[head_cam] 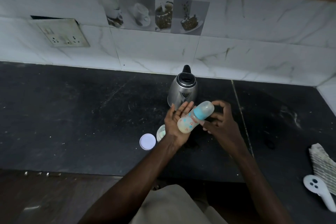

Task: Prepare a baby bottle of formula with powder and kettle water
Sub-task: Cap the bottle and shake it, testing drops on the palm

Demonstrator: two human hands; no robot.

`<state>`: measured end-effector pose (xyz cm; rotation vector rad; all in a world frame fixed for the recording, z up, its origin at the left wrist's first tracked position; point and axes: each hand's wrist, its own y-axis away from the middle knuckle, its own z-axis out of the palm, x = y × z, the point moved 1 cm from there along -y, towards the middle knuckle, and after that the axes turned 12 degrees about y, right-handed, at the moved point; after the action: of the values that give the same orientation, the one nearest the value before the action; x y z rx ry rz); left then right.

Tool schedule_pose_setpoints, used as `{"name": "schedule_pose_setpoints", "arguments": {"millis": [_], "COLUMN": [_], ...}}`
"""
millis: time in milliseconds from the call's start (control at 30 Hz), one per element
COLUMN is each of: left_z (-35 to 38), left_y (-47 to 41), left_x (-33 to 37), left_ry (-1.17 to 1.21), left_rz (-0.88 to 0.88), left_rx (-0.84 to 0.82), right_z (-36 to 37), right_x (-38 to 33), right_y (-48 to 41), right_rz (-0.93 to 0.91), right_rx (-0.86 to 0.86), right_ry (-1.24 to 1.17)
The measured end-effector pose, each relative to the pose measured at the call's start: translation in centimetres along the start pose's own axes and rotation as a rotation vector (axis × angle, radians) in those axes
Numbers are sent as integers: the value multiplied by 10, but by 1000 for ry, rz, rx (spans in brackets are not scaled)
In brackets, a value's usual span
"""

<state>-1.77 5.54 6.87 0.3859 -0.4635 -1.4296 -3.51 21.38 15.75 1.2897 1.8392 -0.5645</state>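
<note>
The baby bottle (190, 121), with its blue collar and clear cap on, lies tilted across the upturned palm of my left hand (173, 123). It holds pale, milky liquid. My right hand (224, 123) curls around the cap end, with its lower fingers touching the blue collar. Just behind the hands the steel kettle (183, 89) stands with its lid closed. The open powder container (161, 132) sits partly hidden behind my left wrist, and its white lid (147, 141) lies flat beside it.
The dark stone counter (81, 114) ends at a tiled wall with a socket plate (61, 34). At the right lie a folded striped cloth (323, 162), a white handheld controller (320, 191) and a small black item (269, 144).
</note>
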Motion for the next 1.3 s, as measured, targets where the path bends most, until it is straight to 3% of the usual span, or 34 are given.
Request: {"name": "schedule_pose_setpoints", "arguments": {"millis": [233,500,900,1300], "left_z": [0,3,-25,-46], "left_y": [0,-9,-11,-22], "left_x": [-10,-22,-29,-33], "left_ry": [-43,-233,-802,-940], "left_rz": [-70,-108,92,106], "left_rx": [54,271,171,168], "right_z": [-4,-5,16,23], "right_x": [8,26,75,108], "right_y": [2,-6,-20,-34], "right_rz": [-20,45,114,238], "right_rx": [-13,73,57,20], "right_ry": [-30,22,114,58]}}
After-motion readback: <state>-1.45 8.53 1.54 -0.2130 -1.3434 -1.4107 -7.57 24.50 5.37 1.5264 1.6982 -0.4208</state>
